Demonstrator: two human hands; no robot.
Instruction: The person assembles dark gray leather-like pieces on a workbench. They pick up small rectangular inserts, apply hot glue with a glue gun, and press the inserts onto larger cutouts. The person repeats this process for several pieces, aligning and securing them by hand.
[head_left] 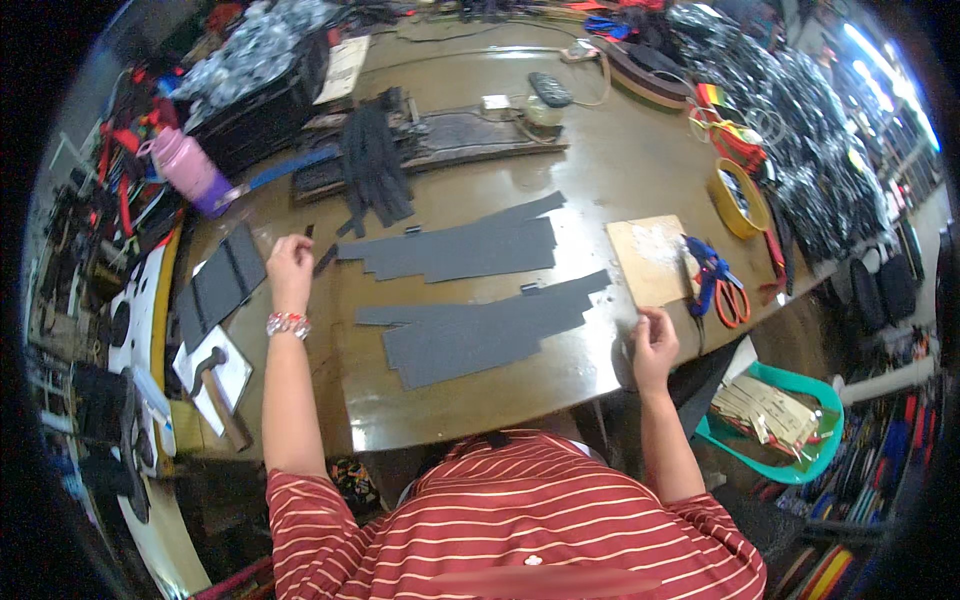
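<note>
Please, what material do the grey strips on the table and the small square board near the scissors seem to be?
The grey strips look like thin matte sheet, perhaps felt or synthetic leather: flat, dull, cleanly cut edges. The square board looks like bare plywood or fibreboard: pale tan, unpainted, with whitish smears.

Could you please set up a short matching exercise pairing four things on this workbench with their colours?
Things:
1. Bottle at the far left
2. Tape roll at the right
3. Basket beside the bench
4. Fabric strips between the hands

Colours:
A. Dark grey
B. Teal
C. Pink and purple
D. Yellow

Pairs: 1-C, 2-D, 3-B, 4-A
</note>
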